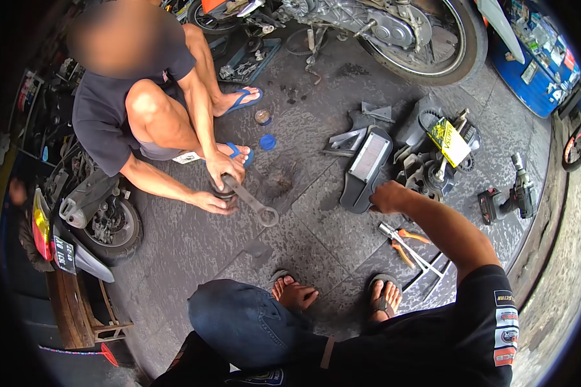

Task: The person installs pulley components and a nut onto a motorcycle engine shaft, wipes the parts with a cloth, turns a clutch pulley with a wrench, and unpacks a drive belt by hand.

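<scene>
My right hand has its fingers curled at the lower edge of a black plastic air filter box, which carries a pale rectangular panel. My left hand hangs by my knee over my left foot, fingers loosely apart, with nothing visible in it. Beyond the box lie greasy engine parts with a yellow-and-white carton on top. Below my right hand are pliers with orange handles and a long-legged metal wrench.
Opposite, a squatting person's hands hold a large ring spanner and a round dark part. A cordless driver and its battery pack lie right. Motorcycle wheels stand behind. A blue cap lies on the floor.
</scene>
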{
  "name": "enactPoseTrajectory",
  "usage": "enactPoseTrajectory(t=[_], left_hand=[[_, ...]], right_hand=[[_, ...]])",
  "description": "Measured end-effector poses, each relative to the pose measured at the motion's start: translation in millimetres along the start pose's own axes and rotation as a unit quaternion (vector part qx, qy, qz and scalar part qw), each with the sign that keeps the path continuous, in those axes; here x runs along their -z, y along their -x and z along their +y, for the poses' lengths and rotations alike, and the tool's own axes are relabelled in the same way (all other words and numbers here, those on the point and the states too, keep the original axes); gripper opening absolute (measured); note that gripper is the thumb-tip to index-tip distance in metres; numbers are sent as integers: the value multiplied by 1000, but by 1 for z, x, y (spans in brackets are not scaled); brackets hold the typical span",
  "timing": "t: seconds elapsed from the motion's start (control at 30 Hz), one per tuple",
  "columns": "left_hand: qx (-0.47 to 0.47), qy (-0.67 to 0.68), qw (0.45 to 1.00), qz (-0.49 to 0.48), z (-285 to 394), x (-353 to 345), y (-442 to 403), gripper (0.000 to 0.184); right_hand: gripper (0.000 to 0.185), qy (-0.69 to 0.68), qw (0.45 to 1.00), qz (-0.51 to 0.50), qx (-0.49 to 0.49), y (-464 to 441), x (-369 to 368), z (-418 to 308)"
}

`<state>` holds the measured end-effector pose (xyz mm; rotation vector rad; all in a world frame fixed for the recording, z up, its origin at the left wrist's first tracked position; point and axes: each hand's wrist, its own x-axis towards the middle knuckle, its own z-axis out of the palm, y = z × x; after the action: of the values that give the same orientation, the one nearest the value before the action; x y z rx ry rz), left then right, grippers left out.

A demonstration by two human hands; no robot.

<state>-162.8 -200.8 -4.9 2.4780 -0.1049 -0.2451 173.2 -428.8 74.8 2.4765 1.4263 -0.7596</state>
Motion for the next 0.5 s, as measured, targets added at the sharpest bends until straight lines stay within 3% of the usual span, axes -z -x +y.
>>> enactPoseTrajectory(t=[0.43,0.5], left_hand=[[25,-10,1000,-2,8,10,-1,27],[53,-71,996,-17,24,24,-3,28]], right_hand=[[37,19,1000,13,22,-10,-9,0],[38,22,999,9,24,-12,-8,-1]])
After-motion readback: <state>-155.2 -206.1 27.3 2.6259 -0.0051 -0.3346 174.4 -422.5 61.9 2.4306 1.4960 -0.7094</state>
